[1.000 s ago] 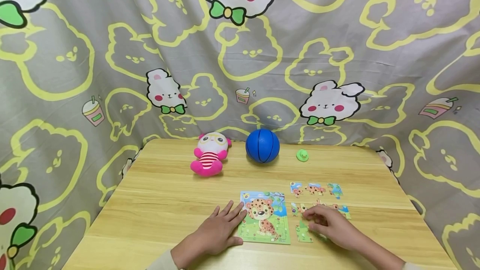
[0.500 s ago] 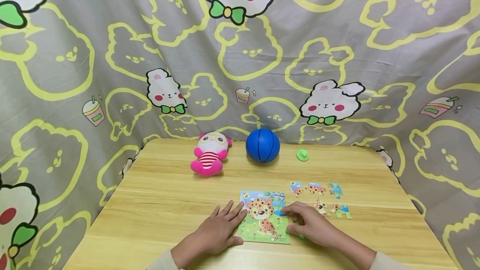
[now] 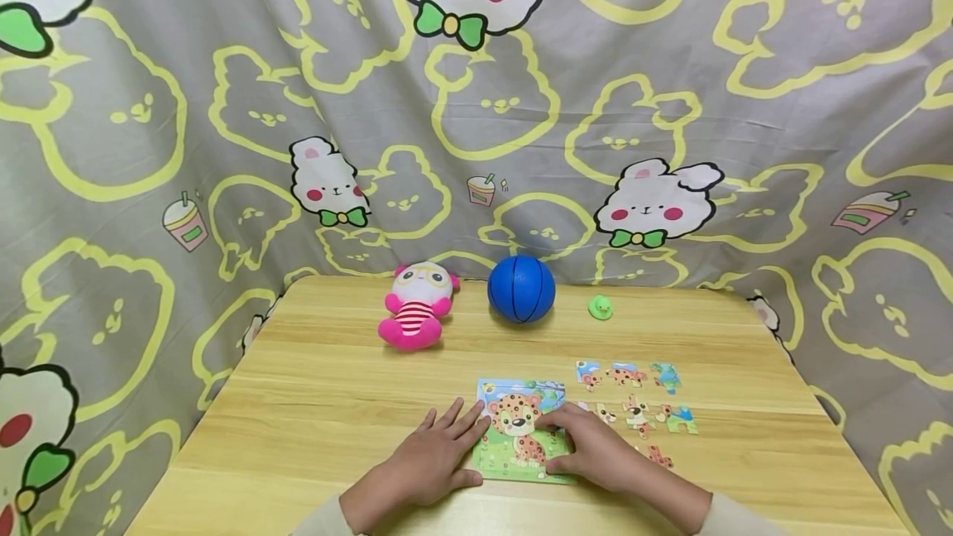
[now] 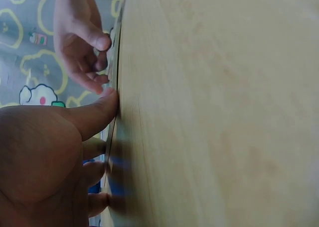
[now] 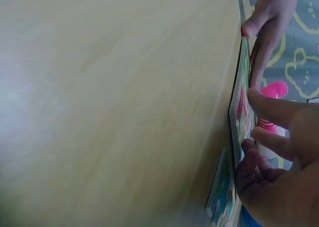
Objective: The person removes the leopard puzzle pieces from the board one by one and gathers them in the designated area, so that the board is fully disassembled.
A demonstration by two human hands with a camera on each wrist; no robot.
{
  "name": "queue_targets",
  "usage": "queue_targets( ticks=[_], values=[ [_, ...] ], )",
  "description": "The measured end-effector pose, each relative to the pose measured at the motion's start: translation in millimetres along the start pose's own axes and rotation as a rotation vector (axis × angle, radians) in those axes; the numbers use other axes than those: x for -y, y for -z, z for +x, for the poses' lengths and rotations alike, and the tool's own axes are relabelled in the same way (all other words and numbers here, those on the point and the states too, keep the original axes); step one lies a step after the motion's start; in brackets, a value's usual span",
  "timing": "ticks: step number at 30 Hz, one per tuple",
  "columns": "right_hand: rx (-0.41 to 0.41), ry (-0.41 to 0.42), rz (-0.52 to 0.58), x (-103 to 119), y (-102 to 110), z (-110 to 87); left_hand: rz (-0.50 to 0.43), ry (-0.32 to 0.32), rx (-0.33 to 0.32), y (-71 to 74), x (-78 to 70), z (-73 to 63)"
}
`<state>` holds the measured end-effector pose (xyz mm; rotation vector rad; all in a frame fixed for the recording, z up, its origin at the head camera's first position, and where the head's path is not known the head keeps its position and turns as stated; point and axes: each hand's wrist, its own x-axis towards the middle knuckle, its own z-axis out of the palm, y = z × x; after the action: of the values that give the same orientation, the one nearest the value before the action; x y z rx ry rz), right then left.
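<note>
A square leopard picture board (image 3: 495, 445) lies flat on the wooden table. At its left edge my left hand (image 3: 432, 455) rests with fingers spread, the fingertips touching the board; the thumb (image 4: 97, 115) is down at the edge in the left wrist view. My right hand (image 3: 599, 447) is over the board's right half, thumb and forefinger apart, other fingers bent. Nothing shows between them in the right wrist view, where the hand (image 5: 279, 172) is beside the board (image 5: 241, 100). Several loose jigsaw pieces (image 3: 629, 375) lie to the right; some are partly behind the right hand.
At the back of the wooden table (image 3: 335, 395) are a pink panda plush (image 3: 414, 317), a blue ball (image 3: 521, 289) and a small green duck figure (image 3: 600, 308). A grey patterned curtain (image 3: 417, 122) hangs behind the table. One piece (image 5: 219, 187) lies close beside the board.
My right hand has moved left from over the loose pieces onto the board's right half, uncovering pieces in the middle and lower rows. The left hand has stayed in place.
</note>
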<state>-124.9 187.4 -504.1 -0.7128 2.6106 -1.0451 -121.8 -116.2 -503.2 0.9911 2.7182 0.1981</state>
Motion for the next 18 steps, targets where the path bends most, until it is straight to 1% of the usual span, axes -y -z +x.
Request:
queue_targets(
  ticks=[5, 9, 13, 18],
  values=[
    [-0.004, -0.016, -0.044, 2.3, -2.3, 2.0, 0.0, 0.0, 0.002, -1.9, 0.7, 0.5],
    [0.001, -0.019, -0.051, 3.9, -2.0, 3.1, 0.006, 0.001, 0.002, -2.9, 1.4, 1.3],
    [0.009, -0.013, -0.038, 4.4, -1.8, 3.6, 0.007, 0.001, 0.004, -3.2, 1.6, 1.3],
    [-0.001, 0.0, 0.0, 4.6, -2.6, 3.1, 0.013, 0.003, 0.004, -0.6, 0.6, 0.7]
  ],
)
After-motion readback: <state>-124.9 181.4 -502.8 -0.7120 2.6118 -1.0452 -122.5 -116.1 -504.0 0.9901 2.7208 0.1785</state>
